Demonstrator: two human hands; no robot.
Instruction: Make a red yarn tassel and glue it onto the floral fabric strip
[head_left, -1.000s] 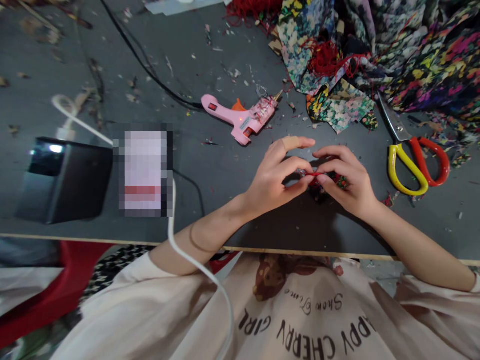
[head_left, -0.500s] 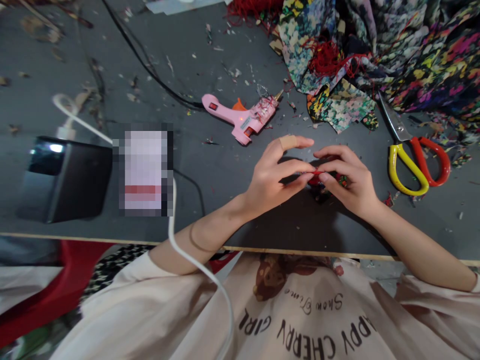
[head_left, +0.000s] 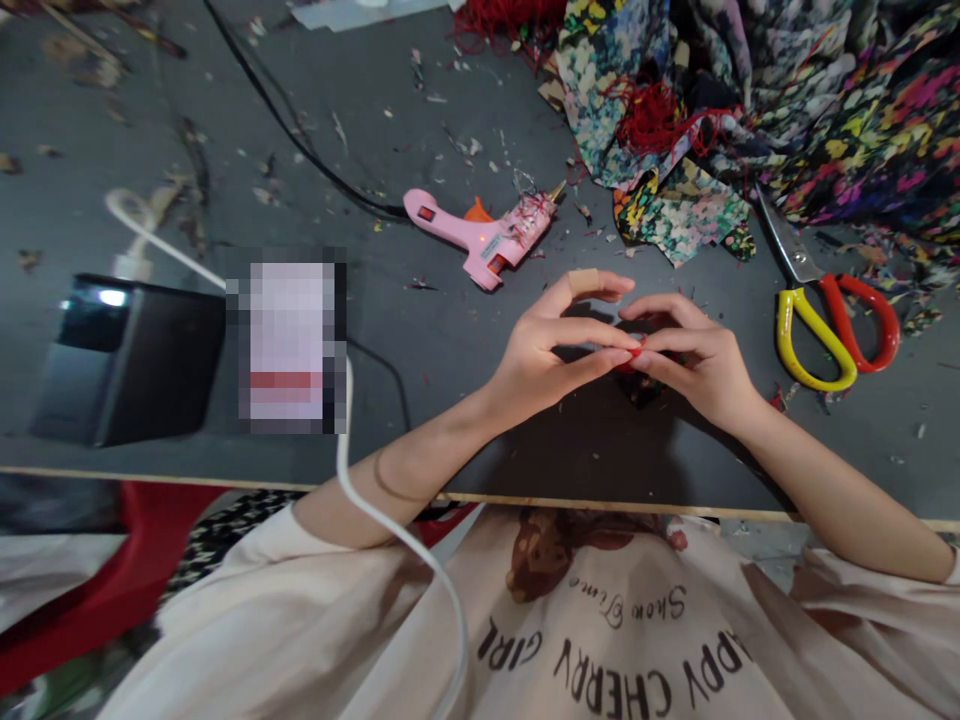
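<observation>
Thumb and forefinger of my left hand point(head_left: 551, 345) pinch a small red piece point(head_left: 636, 350), perhaps cord, from the left; a tan bandage is wrapped round one raised finger. From the right, my right hand point(head_left: 701, 360) pinches the same red piece, its fingertips nearly touching the left ones. A small dark patterned bundle point(head_left: 641, 388) shows just below the fingertips, mostly hidden by the fingers and shadow. Beyond my hands lies a pink glue gun point(head_left: 484, 240) with an orange trigger and threads stuck near its nozzle.
Scissors point(head_left: 802, 265) with yellow and red handles lie at the right. Floral fabric point(head_left: 847, 110) and red thread point(head_left: 652, 115) fill the back right. A black box-like device point(head_left: 161, 360), a blurred-out phone point(head_left: 289, 330) and a white cable point(head_left: 397, 530) are at the left.
The fingertips of both hands have shifted slightly around the red piece, and the left fingers look straighter. The red piece has changed shape a little between them.
</observation>
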